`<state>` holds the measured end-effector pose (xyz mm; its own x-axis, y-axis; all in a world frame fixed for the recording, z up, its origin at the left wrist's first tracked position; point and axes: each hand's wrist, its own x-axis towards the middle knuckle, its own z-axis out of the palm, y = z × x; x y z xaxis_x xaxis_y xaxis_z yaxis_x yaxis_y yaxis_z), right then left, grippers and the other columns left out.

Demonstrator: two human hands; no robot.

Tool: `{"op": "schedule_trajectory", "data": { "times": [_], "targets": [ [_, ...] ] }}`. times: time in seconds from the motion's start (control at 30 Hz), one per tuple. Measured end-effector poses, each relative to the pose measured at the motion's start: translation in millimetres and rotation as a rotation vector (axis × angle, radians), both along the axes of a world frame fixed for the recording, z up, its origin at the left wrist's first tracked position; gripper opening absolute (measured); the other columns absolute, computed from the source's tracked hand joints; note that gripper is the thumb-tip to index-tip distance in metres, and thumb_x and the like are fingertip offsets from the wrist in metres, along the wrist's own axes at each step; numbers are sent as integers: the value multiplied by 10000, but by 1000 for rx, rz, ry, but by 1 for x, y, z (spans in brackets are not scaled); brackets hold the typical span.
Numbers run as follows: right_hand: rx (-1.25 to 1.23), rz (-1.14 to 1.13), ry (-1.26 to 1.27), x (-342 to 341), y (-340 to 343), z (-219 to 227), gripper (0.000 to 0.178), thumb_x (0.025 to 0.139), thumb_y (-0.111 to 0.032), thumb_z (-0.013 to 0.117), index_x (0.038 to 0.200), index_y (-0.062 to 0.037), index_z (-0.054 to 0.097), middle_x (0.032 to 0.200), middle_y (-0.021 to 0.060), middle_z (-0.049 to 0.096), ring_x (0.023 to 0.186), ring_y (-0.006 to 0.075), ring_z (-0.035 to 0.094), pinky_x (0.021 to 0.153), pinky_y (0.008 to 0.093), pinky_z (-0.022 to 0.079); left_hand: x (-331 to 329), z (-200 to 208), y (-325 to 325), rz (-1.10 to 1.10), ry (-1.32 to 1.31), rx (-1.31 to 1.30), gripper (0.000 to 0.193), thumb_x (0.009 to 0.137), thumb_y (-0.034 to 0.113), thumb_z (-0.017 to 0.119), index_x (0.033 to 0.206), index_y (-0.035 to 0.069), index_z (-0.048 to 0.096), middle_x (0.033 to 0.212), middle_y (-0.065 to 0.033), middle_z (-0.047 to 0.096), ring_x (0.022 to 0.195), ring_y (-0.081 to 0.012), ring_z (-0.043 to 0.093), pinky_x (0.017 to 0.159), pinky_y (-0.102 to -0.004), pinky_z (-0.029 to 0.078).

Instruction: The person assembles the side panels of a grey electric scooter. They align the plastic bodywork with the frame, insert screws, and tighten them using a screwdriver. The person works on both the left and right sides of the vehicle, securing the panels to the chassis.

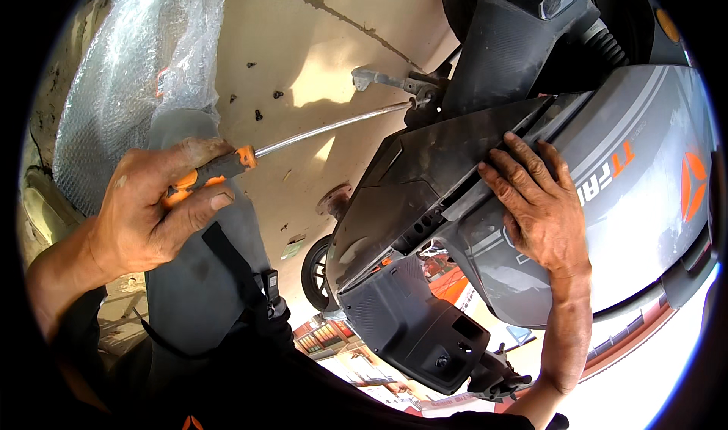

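Observation:
My left hand (140, 210) is closed round the orange and black handle of a screwdriver (334, 129). Its long metal shaft points right, and the tip is at a dark bracket beside the lower body of a scooter. My right hand (542, 210) lies with fingers spread on the scooter's grey side panel (644, 149), which bears orange and white markings. Those fingertips reach the edge of a long gap next to a dark, dusty floor panel (440, 153). Whether the screwdriver's tip touches a screw is too small to tell.
Several small dark screws (278, 94) are scattered on the pale floor. Bubble wrap (152, 51) lies at the far left, beyond my grey-clad leg (189, 278). A metal lever (379, 79) sticks out from the scooter. A small wheel (315, 271) and a dark plastic housing (409, 316) are nearer me.

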<state>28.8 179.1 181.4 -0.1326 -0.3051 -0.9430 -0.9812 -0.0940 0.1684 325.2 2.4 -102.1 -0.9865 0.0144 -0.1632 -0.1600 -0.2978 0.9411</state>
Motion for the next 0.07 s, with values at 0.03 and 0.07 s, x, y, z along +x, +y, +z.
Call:
{"op": "schedule_trajectory", "data": {
  "times": [0.03,0.07],
  "targets": [
    [14,13,-8,-4,-1,-2,565,825,-220,790,1380,-208,688,1494,-5,611,1512,184,445,1270,489,336,-3,-4,0,-16,13,-18,390,951,140,762,1283,-45,676,758,-144,681,588,-232,656,576,-340,504],
    [28,23,-16,-4,5,-3,600,823,-220,792,1412,-223,673,1497,-7,609,1514,178,443,1275,488,331,-8,-10,5,9,7,-13,390,951,140,762,1283,-45,676,758,-144,681,588,-232,656,576,-340,504]
  ]
}}
